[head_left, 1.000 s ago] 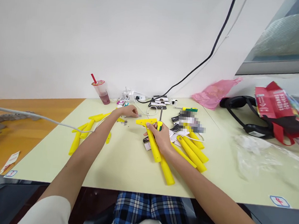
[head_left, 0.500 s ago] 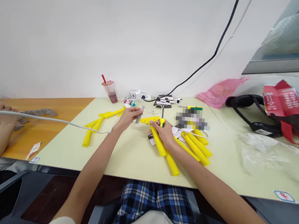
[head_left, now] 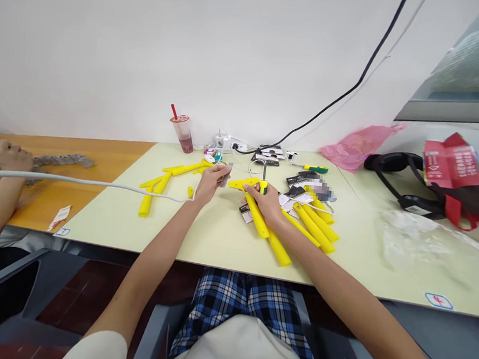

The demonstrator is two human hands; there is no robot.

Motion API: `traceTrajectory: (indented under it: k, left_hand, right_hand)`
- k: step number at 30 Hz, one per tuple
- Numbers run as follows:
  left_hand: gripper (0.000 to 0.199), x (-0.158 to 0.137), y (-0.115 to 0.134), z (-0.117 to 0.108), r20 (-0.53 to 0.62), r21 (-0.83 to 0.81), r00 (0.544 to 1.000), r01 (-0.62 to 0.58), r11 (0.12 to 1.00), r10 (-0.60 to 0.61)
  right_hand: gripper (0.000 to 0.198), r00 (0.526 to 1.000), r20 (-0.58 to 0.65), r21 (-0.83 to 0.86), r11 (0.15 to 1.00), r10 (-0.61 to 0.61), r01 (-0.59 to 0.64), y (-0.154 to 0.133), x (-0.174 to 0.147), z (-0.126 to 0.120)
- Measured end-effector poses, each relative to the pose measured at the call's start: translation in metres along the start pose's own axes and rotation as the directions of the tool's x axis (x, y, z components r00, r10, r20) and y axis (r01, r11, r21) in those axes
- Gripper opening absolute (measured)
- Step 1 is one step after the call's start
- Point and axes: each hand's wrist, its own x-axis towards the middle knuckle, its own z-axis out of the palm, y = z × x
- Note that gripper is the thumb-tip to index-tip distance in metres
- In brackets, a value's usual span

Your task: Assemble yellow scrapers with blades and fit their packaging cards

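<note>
Between the fingertips of my left hand [head_left: 211, 184] is a thin grey metal blade [head_left: 227, 174]. My right hand [head_left: 268, 204] is closed around a yellow plastic scraper handle [head_left: 258, 216], whose flat, wide head points left toward the blade, with a small gap between them. The same hand also keeps a green and yellow screwdriver [head_left: 263, 186] upright, its shaft pointing away from me. Below my right hand lies another yellow handle [head_left: 278, 249]. A small yellow piece [head_left: 190, 192] rests beside my left wrist.
More yellow handles [head_left: 317, 228] lie at right, near black-and-white packets [head_left: 295, 193]; several yellow pieces [head_left: 155, 189] lie at left. A second screwdriver [head_left: 316, 168], a drink cup [head_left: 184, 135] and a power strip [head_left: 236, 144] stand behind. A white cable [head_left: 97, 181] crosses at left, near another person's hands [head_left: 10, 159].
The view has shifted slightly, and the scene sits a little higher. The blade in my left hand has turned a little. The small yellow piece by my left wrist now shows. Both hands keep their holds.
</note>
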Motion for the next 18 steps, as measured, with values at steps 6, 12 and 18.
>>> traceTrajectory:
  k: [6,12,18]
  left_hand:
    - [0.038,-0.0037,0.0011,0.0057,0.034,0.021,0.999,0.005,1.000,-0.006]
    - [0.040,-0.0058,0.0035,0.0076,0.013,0.008,1.000,0.006,1.000,-0.007]
    - [0.047,-0.0050,0.0052,0.0053,-0.017,0.064,1.000,-0.005,0.998,0.007]
  right_hand:
    - [0.061,1.000,-0.005,-0.015,1.000,0.021,-0.021,0.0002,-0.0002,0.0003]
    - [0.061,1.000,-0.013,-0.006,1.000,0.025,-0.025,-0.0019,-0.0020,0.0019]
    - [0.059,1.000,-0.001,0.005,1.000,0.007,-0.007,-0.0021,-0.0032,0.0020]
